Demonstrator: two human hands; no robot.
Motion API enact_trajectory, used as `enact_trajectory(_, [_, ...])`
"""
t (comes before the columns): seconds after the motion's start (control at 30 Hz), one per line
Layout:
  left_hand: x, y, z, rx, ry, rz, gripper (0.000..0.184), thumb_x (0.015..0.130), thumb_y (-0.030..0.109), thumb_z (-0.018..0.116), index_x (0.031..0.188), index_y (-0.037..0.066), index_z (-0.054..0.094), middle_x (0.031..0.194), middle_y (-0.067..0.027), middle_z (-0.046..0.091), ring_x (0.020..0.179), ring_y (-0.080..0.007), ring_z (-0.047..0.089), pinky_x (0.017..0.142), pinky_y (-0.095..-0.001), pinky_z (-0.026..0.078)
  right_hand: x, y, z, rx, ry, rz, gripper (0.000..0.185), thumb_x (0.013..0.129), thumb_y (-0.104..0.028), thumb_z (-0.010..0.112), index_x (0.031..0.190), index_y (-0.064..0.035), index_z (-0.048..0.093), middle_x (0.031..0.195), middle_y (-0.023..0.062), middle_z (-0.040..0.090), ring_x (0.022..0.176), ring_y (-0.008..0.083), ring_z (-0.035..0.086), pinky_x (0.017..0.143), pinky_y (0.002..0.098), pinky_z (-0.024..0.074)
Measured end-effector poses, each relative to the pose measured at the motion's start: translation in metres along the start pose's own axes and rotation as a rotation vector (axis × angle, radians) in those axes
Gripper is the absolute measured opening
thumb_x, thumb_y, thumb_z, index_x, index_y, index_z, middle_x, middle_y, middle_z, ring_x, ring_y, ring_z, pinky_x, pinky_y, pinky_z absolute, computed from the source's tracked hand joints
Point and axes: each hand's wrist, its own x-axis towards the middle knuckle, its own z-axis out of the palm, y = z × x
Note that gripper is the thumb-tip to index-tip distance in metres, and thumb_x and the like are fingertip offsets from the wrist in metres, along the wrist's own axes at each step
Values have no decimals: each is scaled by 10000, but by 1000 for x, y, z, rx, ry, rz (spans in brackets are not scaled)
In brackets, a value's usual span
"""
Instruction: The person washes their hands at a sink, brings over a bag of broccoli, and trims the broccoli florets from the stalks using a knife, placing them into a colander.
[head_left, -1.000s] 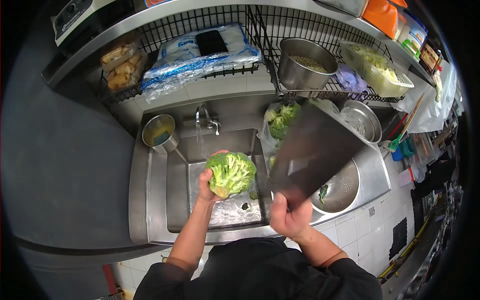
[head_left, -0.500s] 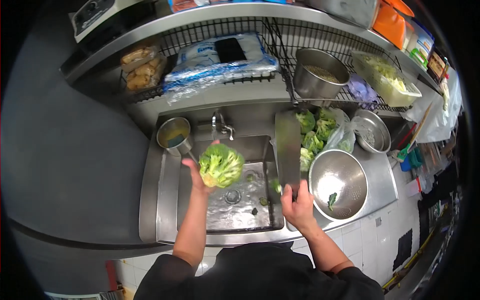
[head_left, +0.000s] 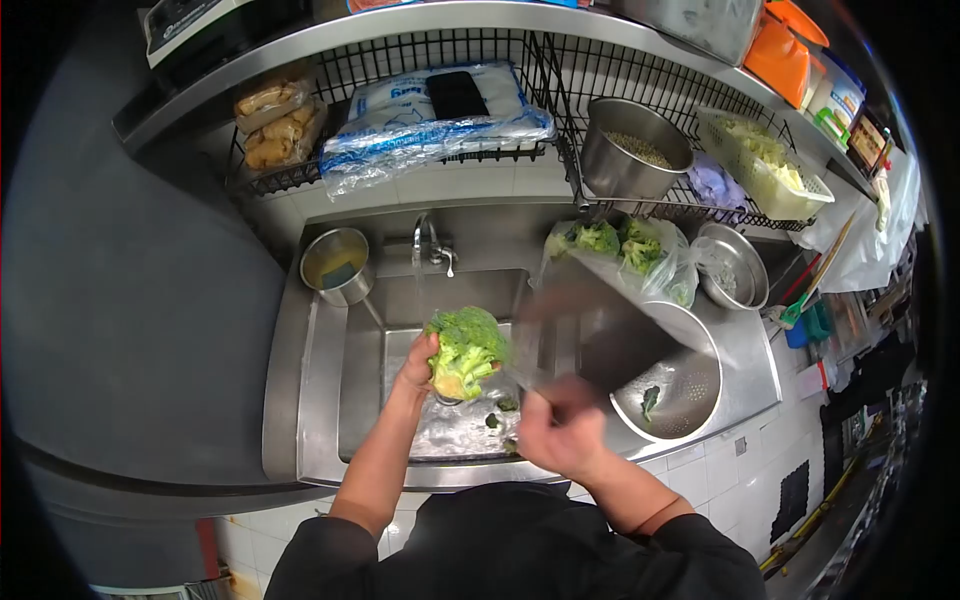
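Note:
My left hand (head_left: 418,366) grips a head of broccoli (head_left: 468,350) over the sink, its cut pale stem side turned toward me. In my right hand (head_left: 562,432) is a cleaver (head_left: 610,335) with a broad dark blade, blurred by motion. The blade slants up and to the right, in front of part of the colander (head_left: 705,385). Only its near end comes close to the broccoli; whether they touch I cannot tell. Small green scraps (head_left: 492,421) lie on the sink floor.
Right of the sink (head_left: 365,400), a plastic bag of broccoli (head_left: 640,245) lies behind the colander, beside a metal bowl (head_left: 735,265). A metal pot (head_left: 338,265) stands at the back left near the faucet (head_left: 430,245). A wire shelf (head_left: 540,100) with containers spans above.
The cleaver has swung from pointing straight away to slanting right, and my right hand has come left and nearer. My left hand has brought the broccoli to the right and turned it.

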Motion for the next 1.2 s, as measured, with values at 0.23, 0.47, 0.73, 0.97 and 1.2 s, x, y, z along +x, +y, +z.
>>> enact_trajectory(0.23, [-2,-1,15,185,94,-31,883,807,534,751,1393,-56,454,1267,-157,609,1128,-239,628,965,-371,517,-16,39,18,-197,-107,182,138,871,-24,649,933,8,530,701,151,642,535,279,649,489,372,498])
enact_trajectory(0.47, [23,2,-16,178,19,-291,753,1001,622,383,1340,-35,530,1258,-145,627,1136,-228,627,989,-363,500,-3,0,-11,1,-15,-28,260,762,27,681,984,27,546,637,93,556,485,269,575,471,354,456])
enact_trajectory(0.73, [30,21,28,450,145,-331,661,1008,541,435,1190,-64,633,1062,-145,710,928,-202,703,850,-339,567,-12,32,8,-239,-142,253,167,862,-89,661,938,-23,527,656,148,613,539,344,626,487,443,497])
enact_trajectory(0.97, [26,22,42,253,190,-349,624,1016,520,426,1203,-46,611,1077,-137,704,904,-192,702,809,-322,575,-13,10,-15,-144,138,61,190,816,15,646,961,31,523,610,97,582,454,264,564,454,357,449])
enact_trajectory(1.2, [25,7,27,212,176,-234,645,1015,530,418,1238,-50,590,1132,-148,687,975,-210,691,878,-341,557,-30,50,22,-185,-182,205,148,856,-46,650,913,2,523,593,128,578,484,332,595,461,438,475])
